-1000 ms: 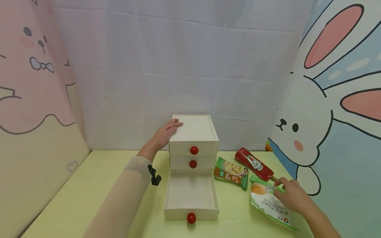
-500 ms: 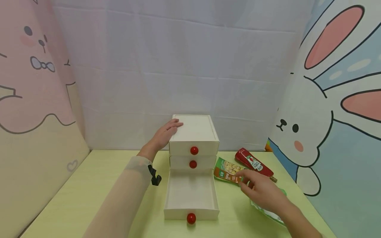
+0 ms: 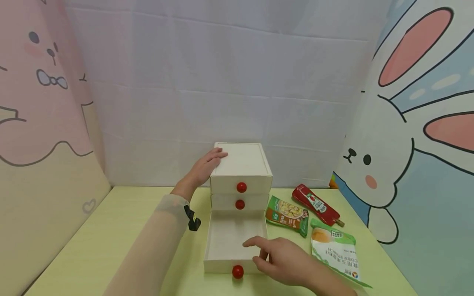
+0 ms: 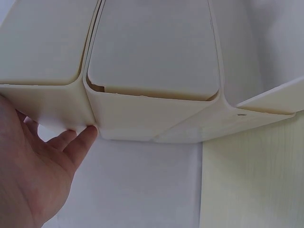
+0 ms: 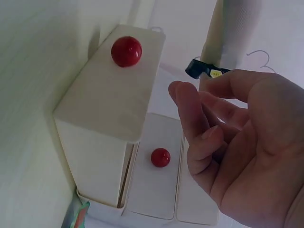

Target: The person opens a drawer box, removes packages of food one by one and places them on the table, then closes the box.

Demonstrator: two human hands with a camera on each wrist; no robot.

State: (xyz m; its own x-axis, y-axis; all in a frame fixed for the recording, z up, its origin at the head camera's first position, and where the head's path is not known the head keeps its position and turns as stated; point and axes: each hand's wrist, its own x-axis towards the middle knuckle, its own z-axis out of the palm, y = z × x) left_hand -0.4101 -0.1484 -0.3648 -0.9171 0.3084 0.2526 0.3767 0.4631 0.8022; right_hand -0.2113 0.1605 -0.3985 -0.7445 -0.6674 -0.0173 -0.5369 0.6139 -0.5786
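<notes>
A white drawer unit (image 3: 242, 159) stands mid-table with its bottom drawer (image 3: 226, 236) pulled out; the two drawers above are closed. My left hand (image 3: 203, 168) rests with extended fingers on the unit's top left edge, and the left wrist view shows the hand (image 4: 42, 166) against its side. Over the right front part of the pulled-out drawer is my right hand (image 3: 283, 261), loosely bent and holding nothing. Close to it is that drawer's red knob (image 3: 238, 271). In the right wrist view the right hand (image 5: 251, 137) is beside the drawer front (image 5: 107, 95), apart from the knob (image 5: 126, 51).
Right of the unit lie a green and orange food packet (image 3: 289, 214), a red sauce pouch (image 3: 316, 204) and a corn starch bag (image 3: 335, 250). A white cloth (image 3: 229, 82) hangs behind the yellow-green table (image 3: 111, 238). Cartoon-printed panels (image 3: 381, 164) flank it.
My right hand has moved left from the sauce pouch and corn starch bag, across the food packet, to above the pulled-out drawer. My left hand has stayed in place.
</notes>
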